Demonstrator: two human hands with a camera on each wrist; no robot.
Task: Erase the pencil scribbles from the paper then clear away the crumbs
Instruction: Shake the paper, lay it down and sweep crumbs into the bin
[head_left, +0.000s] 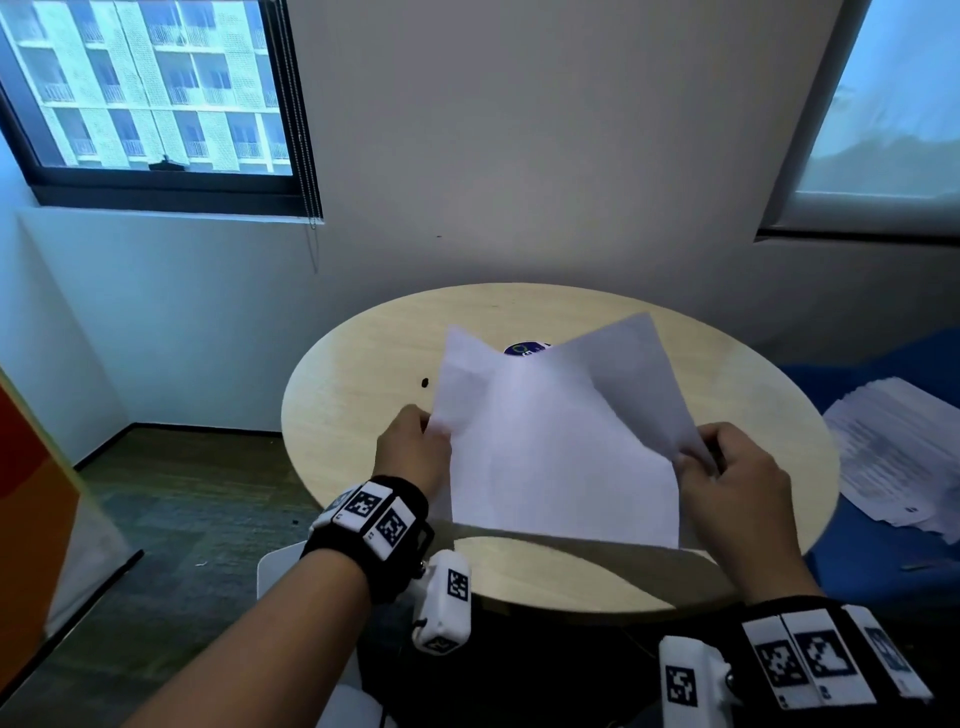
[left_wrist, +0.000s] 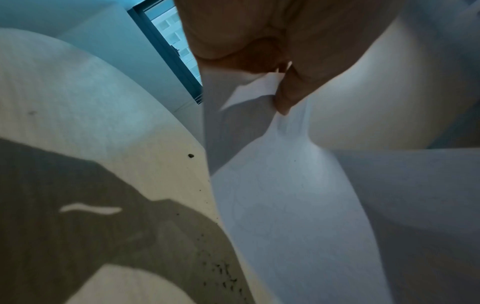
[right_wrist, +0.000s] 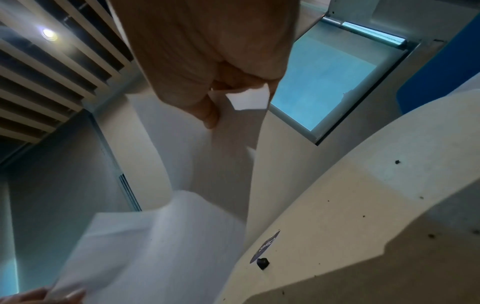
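Both wrists, banded with black-and-white marker tags, lay closest to the head camera, and beyond them the left hand (head_left: 415, 452) and the right hand (head_left: 727, 470) each pinched a side edge of the sheet of paper (head_left: 556, 441), thumb on top and fingers curled beneath. The left wrist view showed the thumb (left_wrist: 288, 96) bunching that edge into creases; the right wrist view showed the right thumb (right_wrist: 205, 111) clamped near a curled corner. The sheet hung above the round wooden counter (head_left: 363, 374), bowed into a trough between the hands. Its long axis ran from 6 o'clock near the body toward 12 o'clock, where the far corners flared upward, and the near edge dipped toward the counter's near rim. From the left hand the paper lay at 3 o'clock; from the right hand it lay at 9 o'clock, so both were equally close to it. No scribbles were legible on the face shown, though faint traces may have remained. Dark eraser crumbs (left_wrist: 223, 273) speckled the counter just left of the sheet, with a larger dark bit (head_left: 425, 383) at about 10 o'clock from the paper and a blue round sticker (head_left: 524, 347) peeking past its far edge. Tipping the trough toward its low near edge would probably shed whatever crumbs sat in it. A stack of printed sheets (head_left: 893, 457) rested off the counter at 3 o'clock.
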